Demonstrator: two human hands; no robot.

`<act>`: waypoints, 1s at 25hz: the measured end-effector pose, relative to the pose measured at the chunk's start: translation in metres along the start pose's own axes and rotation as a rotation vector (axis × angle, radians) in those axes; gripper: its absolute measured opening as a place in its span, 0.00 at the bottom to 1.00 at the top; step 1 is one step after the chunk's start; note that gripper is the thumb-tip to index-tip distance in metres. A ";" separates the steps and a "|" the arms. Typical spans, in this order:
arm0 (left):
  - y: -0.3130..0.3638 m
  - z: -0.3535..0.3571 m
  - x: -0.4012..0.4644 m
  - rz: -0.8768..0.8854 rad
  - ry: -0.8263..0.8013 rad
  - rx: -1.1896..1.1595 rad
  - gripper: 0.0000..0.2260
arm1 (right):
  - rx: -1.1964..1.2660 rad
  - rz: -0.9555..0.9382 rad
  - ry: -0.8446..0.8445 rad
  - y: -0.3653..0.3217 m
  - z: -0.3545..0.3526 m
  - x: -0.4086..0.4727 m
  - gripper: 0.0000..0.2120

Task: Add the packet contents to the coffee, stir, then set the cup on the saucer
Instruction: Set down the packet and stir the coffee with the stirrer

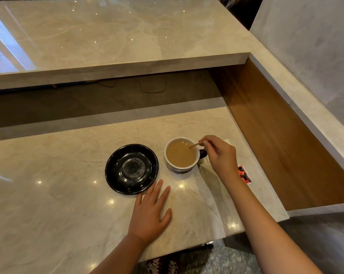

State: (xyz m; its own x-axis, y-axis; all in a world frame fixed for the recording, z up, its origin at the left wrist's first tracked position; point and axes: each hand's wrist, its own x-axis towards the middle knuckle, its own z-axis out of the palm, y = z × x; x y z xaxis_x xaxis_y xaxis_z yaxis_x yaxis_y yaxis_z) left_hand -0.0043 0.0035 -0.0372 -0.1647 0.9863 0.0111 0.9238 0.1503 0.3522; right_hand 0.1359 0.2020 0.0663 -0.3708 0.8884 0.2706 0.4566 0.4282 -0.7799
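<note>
Left of centre on the marble surface [48, 194] sits the black saucer [115, 175], bare, with a shallow ring at its middle. Just below its lower right rim the left hand [150, 212] lies flat, palm down, fingers spread and holding nothing; the fingertips reach nearly to the saucer's edge, though whether they touch it I cannot tell.

Right of the saucer, close beside it but apart, stands the cup [182, 154], white inside, dark outside, handle pointing to the right of the frame. The coffee [179, 157] in it is pale brown and fills it almost to the rim. A thin wooden stick [194, 144] slants into the liquid at the upper right of the cup. The right hand [219, 155] hovers over the handle side, its grip pinching the top of the stick between thumb and fingertips.

Farther right, partly hidden by the right forearm, a red and black packet [245, 175] lies on the surface, well clear of the cup.

Stirring looks to be the step in hand; the packet seems spent, since it lies aside. Next, I judge, the stick must come out and be laid down, then the cup lifted by its handle and carried level, as it is nearly full, leftward onto the saucer's ring.
</note>
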 end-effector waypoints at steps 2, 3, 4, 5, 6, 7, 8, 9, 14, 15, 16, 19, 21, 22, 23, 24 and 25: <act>0.000 0.001 0.000 -0.003 -0.002 -0.001 0.26 | -0.049 -0.024 -0.012 0.001 -0.008 -0.006 0.05; 0.000 0.001 0.000 -0.003 -0.002 -0.002 0.26 | -0.037 0.011 -0.007 0.001 -0.010 -0.009 0.05; 0.000 0.001 0.000 -0.003 -0.003 -0.002 0.26 | -0.007 0.068 0.009 0.001 -0.010 -0.014 0.06; 0.000 0.001 0.001 -0.005 -0.005 -0.002 0.27 | 0.040 0.133 0.032 0.000 -0.008 -0.017 0.06; 0.000 0.001 0.001 -0.007 -0.006 0.000 0.27 | 0.105 0.197 0.054 -0.001 -0.005 -0.021 0.07; 0.000 0.001 0.001 -0.008 -0.006 0.001 0.27 | 0.181 0.257 0.073 -0.002 -0.001 -0.024 0.07; 0.000 0.001 0.000 -0.009 -0.006 0.002 0.27 | 0.259 0.313 0.089 -0.003 0.004 -0.027 0.07; 0.000 0.001 0.000 -0.009 -0.005 0.001 0.27 | 0.326 0.360 0.106 -0.005 0.009 -0.030 0.07; 0.000 0.001 0.000 -0.009 -0.005 0.001 0.27 | 0.455 0.438 0.202 -0.018 0.031 -0.029 0.08; 0.000 0.001 0.000 -0.010 -0.006 0.000 0.27 | 0.434 0.425 0.221 -0.021 0.033 -0.026 0.07; 0.000 0.001 0.000 -0.011 -0.005 -0.003 0.27 | 0.400 0.406 0.239 -0.022 0.034 -0.022 0.07; 0.000 0.001 0.000 -0.010 -0.003 -0.003 0.27 | 0.266 0.318 0.260 -0.016 0.030 -0.016 0.07; 0.000 0.001 0.000 -0.010 0.000 -0.002 0.27 | 0.184 0.245 0.231 -0.011 0.023 -0.015 0.07; 0.000 0.001 0.000 -0.009 0.002 -0.001 0.27 | 0.139 0.208 0.208 -0.009 0.018 -0.015 0.07; 0.000 0.001 0.000 -0.008 0.003 -0.001 0.27 | 0.089 0.171 0.183 -0.009 0.013 -0.015 0.07; 0.000 0.001 0.000 -0.008 0.003 -0.001 0.27 | 0.043 0.140 0.155 -0.009 0.009 -0.014 0.07; 0.000 0.001 0.000 -0.009 0.001 -0.001 0.27 | 0.013 0.116 0.128 -0.011 0.005 -0.013 0.07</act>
State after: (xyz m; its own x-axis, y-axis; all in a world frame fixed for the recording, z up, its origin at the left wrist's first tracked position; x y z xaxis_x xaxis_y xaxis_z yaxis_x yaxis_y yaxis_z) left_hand -0.0035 0.0036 -0.0379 -0.1733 0.9848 0.0087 0.9220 0.1591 0.3530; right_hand 0.1322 0.1847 0.0684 -0.2094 0.9460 0.2474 0.4799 0.3199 -0.8169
